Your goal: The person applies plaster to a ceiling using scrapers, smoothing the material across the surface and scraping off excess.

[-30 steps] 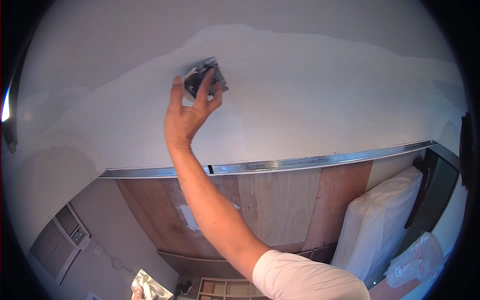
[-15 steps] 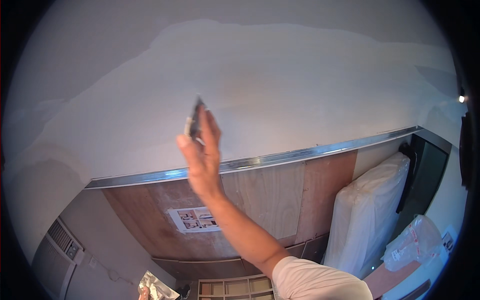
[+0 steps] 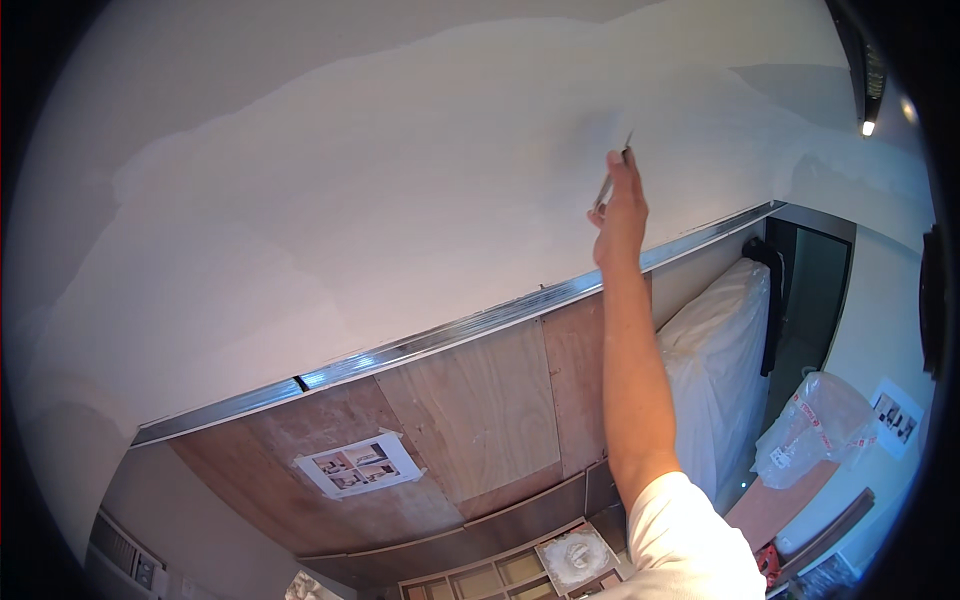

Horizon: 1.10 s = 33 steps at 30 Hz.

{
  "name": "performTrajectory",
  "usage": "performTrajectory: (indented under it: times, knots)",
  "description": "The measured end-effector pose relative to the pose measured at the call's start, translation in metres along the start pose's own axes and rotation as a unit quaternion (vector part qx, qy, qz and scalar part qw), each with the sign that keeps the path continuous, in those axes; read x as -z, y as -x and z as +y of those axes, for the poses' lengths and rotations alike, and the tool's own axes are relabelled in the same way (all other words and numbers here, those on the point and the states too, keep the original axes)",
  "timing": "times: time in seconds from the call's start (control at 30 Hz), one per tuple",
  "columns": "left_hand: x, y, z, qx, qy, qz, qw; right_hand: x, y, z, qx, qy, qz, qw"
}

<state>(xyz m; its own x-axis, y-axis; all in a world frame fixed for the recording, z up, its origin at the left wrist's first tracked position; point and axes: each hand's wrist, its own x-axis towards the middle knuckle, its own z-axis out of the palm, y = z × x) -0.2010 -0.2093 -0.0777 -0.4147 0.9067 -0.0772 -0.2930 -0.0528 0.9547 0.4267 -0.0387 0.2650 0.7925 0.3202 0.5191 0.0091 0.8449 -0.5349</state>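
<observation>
My right arm reaches up from the lower right, and my right hand point(image 3: 622, 205) is closed around a putty knife point(image 3: 603, 190). The thin blade shows nearly edge-on, its tip pointing up at the ceiling. Whether the edge touches the surface is hard to tell. Around the tool spreads a broad, pale patch of filler point(image 3: 400, 160) with a wavy border against the greyer ceiling point(image 3: 250, 50). A soft shadow lies on the patch beside the blade. My left hand is not in view.
A metal ceiling track point(image 3: 450, 335) runs above plywood panels point(image 3: 470, 420) with a taped picture sheet point(image 3: 360, 465). A plastic-wrapped mattress-like slab point(image 3: 715, 370) leans at the right, near a clear plastic bag point(image 3: 815, 430). Below are a compartmented wooden frame point(image 3: 480, 580) and a crumpled bag point(image 3: 310, 587).
My right hand has swept to the right across the ceiling with the putty knife still in it. The view has shifted too, bringing more of the right side and a pale square panel into sight.
</observation>
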Motion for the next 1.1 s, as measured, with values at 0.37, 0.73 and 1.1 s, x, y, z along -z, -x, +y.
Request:
performTrajectory:
  times: [0.37,0.73,1.1]
  knots:
    - [-0.031,-0.006,0.000,-0.005,0.026,0.014,1.000,-0.062,-0.012,0.002,-0.057,-0.056,0.011,0.997]
    - [0.047,0.003,-0.002,0.002,0.118,0.075,0.990,-0.234,0.167,0.050,0.084,-0.050,0.015,0.995]
    - [0.078,0.027,0.023,-0.017,0.191,0.115,0.975,-0.344,0.323,0.046,-0.015,-0.039,-0.057,0.997]
